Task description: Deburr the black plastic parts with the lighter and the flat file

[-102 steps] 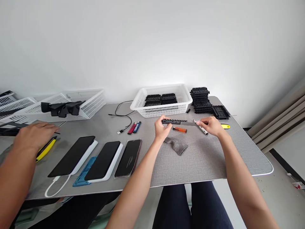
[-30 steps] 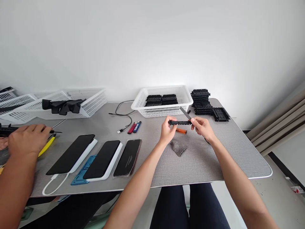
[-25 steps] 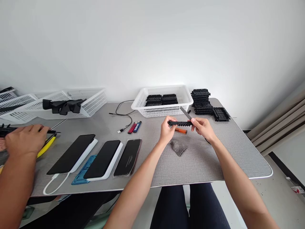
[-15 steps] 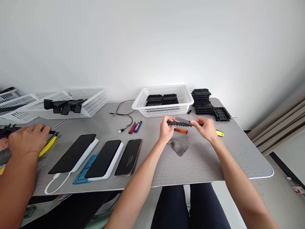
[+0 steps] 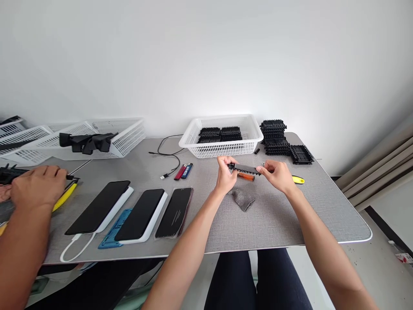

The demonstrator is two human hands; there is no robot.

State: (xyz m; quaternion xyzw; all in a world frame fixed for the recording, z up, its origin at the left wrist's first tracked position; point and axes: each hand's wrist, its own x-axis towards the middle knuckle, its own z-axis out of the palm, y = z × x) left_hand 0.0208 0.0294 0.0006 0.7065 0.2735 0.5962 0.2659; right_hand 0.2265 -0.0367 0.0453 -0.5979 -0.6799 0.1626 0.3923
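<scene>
My left hand (image 5: 226, 174) grips the left end of a black toothed plastic piece (image 5: 247, 170), held just above the table. At its right end, my right hand (image 5: 275, 174) pinches a flat grey blade-like strip lying along the piece; the far side of that grip is hidden. Below them an orange lighter (image 5: 245, 176) lies on the table, with a crumpled grey cloth (image 5: 244, 199) nearer the front. A yellow handle (image 5: 298, 180) shows just beyond my right hand.
Behind stand a white basket (image 5: 222, 150) of black pieces and stacked black pieces (image 5: 274, 140). Left are two lighters (image 5: 183, 172), a cable (image 5: 174, 156), several phones (image 5: 174, 213) and more baskets (image 5: 129, 137). Another person's hand (image 5: 38, 187) works at far left.
The black piece and grey strip have tilted, so more of the strip's flat face shows. My hands have barely moved. The other person's hand has shifted slightly left.
</scene>
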